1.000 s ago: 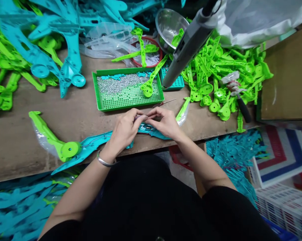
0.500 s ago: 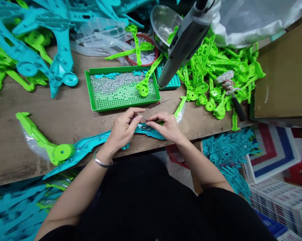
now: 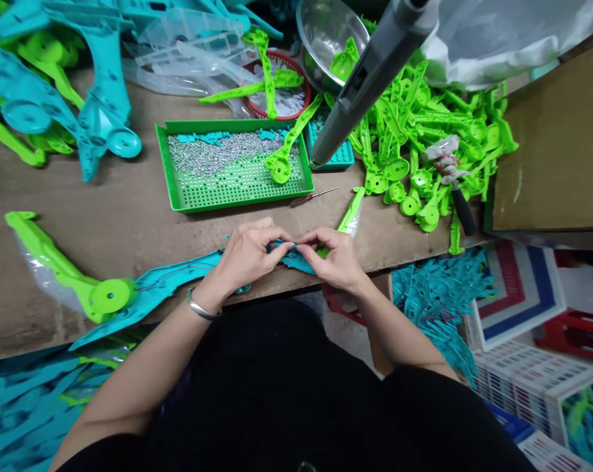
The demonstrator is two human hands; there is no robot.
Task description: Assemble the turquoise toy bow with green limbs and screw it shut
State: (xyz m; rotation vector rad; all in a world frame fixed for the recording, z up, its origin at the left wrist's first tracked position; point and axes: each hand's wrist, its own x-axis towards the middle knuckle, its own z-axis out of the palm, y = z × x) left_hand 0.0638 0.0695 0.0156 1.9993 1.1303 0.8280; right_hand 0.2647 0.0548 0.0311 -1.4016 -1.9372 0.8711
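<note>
A long teal plastic part (image 3: 168,288) with thin wires on it lies along the front edge of the wooden bench (image 3: 124,223). My left hand (image 3: 247,252) and my right hand (image 3: 333,259) meet over its right end, fingertips pinched together on a small piece at the part; the piece itself is too small to tell. A silver bangle sits on my left wrist. A green plastic arm with a round hub (image 3: 75,278) lies at the teal part's left end.
Behind my hands stands a green perforated tray (image 3: 227,183) with several small metal pins. A small screwdriver (image 3: 313,195) lies beside it. A grey hanging power tool (image 3: 370,72) points down. Green parts (image 3: 424,137) pile at right, teal parts (image 3: 55,98) at left, a steel bowl (image 3: 326,33) behind.
Both hands have dropped lower onto the teal part's right end and closed tighter together. The view has shifted a little, so the bench items sit further left.
</note>
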